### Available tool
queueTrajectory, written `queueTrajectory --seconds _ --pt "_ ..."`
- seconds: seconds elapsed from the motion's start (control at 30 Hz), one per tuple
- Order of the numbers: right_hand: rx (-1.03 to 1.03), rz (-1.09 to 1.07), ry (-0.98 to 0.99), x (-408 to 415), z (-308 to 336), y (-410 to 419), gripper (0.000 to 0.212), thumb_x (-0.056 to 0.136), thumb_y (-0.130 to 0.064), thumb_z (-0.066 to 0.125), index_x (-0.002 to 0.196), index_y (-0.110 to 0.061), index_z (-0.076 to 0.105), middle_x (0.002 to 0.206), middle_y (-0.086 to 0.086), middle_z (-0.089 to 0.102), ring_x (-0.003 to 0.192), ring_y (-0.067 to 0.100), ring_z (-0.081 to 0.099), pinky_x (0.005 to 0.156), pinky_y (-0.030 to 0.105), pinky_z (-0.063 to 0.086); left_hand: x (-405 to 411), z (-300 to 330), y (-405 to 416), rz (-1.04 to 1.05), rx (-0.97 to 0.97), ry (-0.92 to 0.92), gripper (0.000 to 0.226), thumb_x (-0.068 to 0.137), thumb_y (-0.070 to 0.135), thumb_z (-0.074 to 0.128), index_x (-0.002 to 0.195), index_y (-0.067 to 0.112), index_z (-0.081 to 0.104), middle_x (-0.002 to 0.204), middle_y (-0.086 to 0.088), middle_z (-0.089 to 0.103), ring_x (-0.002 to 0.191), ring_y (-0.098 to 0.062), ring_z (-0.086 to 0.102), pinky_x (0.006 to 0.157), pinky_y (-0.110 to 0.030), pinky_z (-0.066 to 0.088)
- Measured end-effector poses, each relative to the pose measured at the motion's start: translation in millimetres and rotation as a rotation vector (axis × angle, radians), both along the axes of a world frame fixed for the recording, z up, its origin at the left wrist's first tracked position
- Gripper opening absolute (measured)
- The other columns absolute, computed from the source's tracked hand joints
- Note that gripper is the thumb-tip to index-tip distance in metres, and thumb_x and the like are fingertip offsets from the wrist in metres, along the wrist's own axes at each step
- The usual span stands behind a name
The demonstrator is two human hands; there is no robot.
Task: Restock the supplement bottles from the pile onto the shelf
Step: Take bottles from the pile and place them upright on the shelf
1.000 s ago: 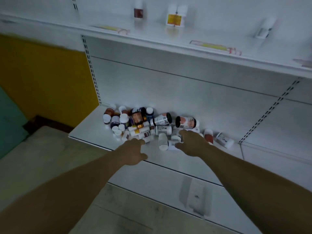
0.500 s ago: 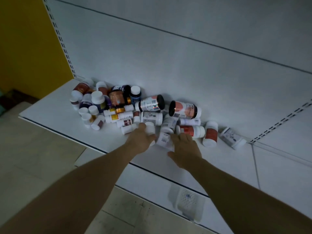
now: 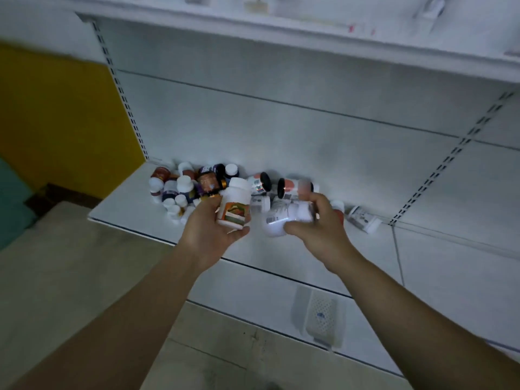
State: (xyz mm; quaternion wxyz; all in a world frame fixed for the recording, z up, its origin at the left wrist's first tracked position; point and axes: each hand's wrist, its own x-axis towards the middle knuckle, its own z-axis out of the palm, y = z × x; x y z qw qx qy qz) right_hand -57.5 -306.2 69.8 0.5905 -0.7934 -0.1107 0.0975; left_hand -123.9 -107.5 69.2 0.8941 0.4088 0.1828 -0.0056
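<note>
Left hand (image 3: 209, 229) grips an upright white bottle (image 3: 235, 205); right hand (image 3: 320, 225) grips a sideways bottle (image 3: 284, 218) above the pile (image 3: 191, 187).

Both hands (image 3: 209, 230) (image 3: 323, 230) apparently mid-grip, raised

A yellow wall (image 3: 56, 114) stands left of a teal panel (image 3: 11, 204) and tiled floor (image 3: 70, 277).

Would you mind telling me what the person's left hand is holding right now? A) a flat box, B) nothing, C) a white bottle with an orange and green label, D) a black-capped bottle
C: the left hand grips a white bottle with an orange and green label, lifted above the pile.
</note>
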Motion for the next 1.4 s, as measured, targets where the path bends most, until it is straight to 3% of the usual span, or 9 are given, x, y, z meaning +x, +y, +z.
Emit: queueTrajectory --seconds 0.23,0.37,0.43,0.67,0.87,1.03,1.13,1.27,1.4 --pt "0.496 -0.126 0.043 -98.0 112.9 18.4 0.041 0.059 -0.032 0.069 0.099 -0.035 0.059 0.095 -0.012 0.067 0.082 0.006 0.065 0.06 0.025 0.051 -88.0 99.6 -1.3 -0.038 0.133 -0.194 0.039 0.093 0.025 0.047 0.126 0.003 0.049 0.105 -0.016 0.063 0.092 -0.027 0.061 0.08 -0.041 0.052" --pt "0.728 -0.118 0.174 -143.4 170.3 11.4 0.016 0.087 -0.028 0.062 0.103 -0.025 0.061 0.085 0.001 0.069 0.079 0.022 0.066 0.065 0.038 0.056 -119.9 157.2 -9.9 -0.031 0.159 -0.224 0.026 0.097 0.029 0.043 0.11 0.011 0.058 0.093 -0.013 0.069 0.081 -0.023 0.066 0.063 -0.035 0.056" --pt "0.78 -0.079 0.194 -160.9 196.9 -0.8 0.013 0.092 -0.026 0.056 0.105 -0.022 0.057 0.076 0.002 0.067 0.071 0.025 0.065 0.057 0.036 0.055 -131.9 183.3 -19.8 -0.082 0.205 -0.301 0.028 0.098 0.03 0.042 0.116 0.018 0.059 0.099 -0.012 0.068 0.084 -0.025 0.064 0.071 -0.036 0.056" --pt "0.823 -0.088 0.148 -201.3 268.8 -78.3 0.051 0.056 -0.032 0.07 0.104 -0.016 0.06 0.074 0.004 0.065 0.069 0.021 0.06 0.057 0.031 0.051 -159.0 252.5 -98.1 -0.281 0.296 -0.436 0.031 0.097 0.033 0.043 0.121 0.019 0.055 0.103 -0.013 0.066 0.083 -0.024 0.066 0.068 -0.035 0.057" --pt "0.895 -0.159 0.029 -230.7 301.2 -206.7 0.032 0.086 -0.028 0.051 0.108 -0.007 0.057 0.078 0.013 0.067 0.066 0.027 0.066 0.059 0.032 0.052 -158.4 281.8 -222.0 -0.416 0.363 -0.618 0.036 0.093 0.014 0.052 0.126 0.029 0.053 0.112 -0.006 0.064 0.081 -0.018 0.066 0.067 -0.034 0.056" --pt "0.809 -0.26 -0.142 -269.0 316.0 -338.3 0.037 0.069 -0.028 0.062 0.102 -0.011 0.056 0.072 0.007 0.054 0.058 0.018 0.055 0.054 0.028 0.05 -157.9 287.9 -366.5 -0.517 0.262 -0.657 0.03 0.096 0.015 0.046 0.118 0.033 0.057 0.109 -0.009 0.066 0.092 -0.029 0.062 0.064 -0.035 0.056" --pt "0.774 -0.356 -0.166 -290.2 322.0 -422.1 0.022 0.083 -0.022 0.056 0.102 -0.011 0.059 0.08 0.009 0.065 0.067 0.02 0.062 0.065 0.035 0.051 -163.6 287.7 -456.9 -0.598 0.191 -0.681 0.03 0.096 0.017 0.044 0.122 0.028 0.056 0.101 -0.005 0.07 0.09 -0.028 0.063 0.063 -0.034 0.054" --pt "0.869 -0.416 -0.091 -313.9 322.6 -513.9 0.046 0.081 -0.028 0.055 0.122 -0.006 0.056 0.083 0.015 0.067 0.064 0.024 0.063 0.058 0.031 0.052 -174.9 285.6 -554.2 -0.659 0.091 -0.67 0.025 0.095 0.021 0.045 0.113 0.03 0.059 0.097 -0.005 0.071 0.089 -0.027 0.062 0.063 -0.035 0.054" --pt "0.763 -0.48 -0.2 -319.1 317.5 -580.2 0.058 0.061 -0.035 0.071 0.112 -0.011 0.057 0.071 0.007 0.064 0.059 0.021 0.063 0.054 0.029 0.052 -174.6 291.8 -627.9 -0.715 0.027 -0.657 0.026 0.096 0.018 0.041 0.111 0.028 0.06 0.095 -0.004 0.071 0.093 -0.028 0.061 0.062 -0.036 0.056"
